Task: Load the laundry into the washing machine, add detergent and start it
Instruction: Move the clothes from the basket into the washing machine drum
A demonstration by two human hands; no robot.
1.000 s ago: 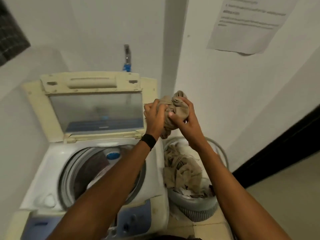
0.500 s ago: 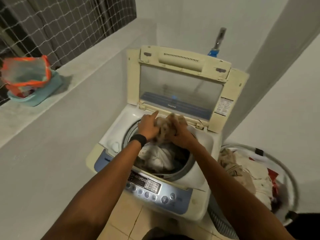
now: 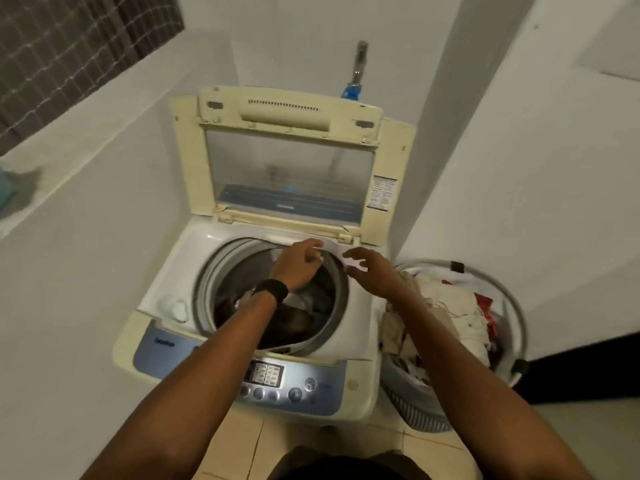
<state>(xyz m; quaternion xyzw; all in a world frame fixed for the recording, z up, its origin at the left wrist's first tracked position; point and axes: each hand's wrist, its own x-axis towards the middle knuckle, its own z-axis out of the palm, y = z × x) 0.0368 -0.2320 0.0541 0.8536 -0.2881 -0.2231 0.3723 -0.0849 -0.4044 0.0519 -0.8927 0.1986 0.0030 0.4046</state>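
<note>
Both are hanging loose and empty over the washing machine: the left grip is hovering above its drum, the right grip above the drum's right rim. Loaded clothes are lying inside. The remaining laundry is sitting heaped in the basket just right of the machine, so the right grip is nearer.

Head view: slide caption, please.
Left hand and right hand, both empty, over the open cream top-loading washing machine; grey plastic laundry basket of clothes beside it.
</note>
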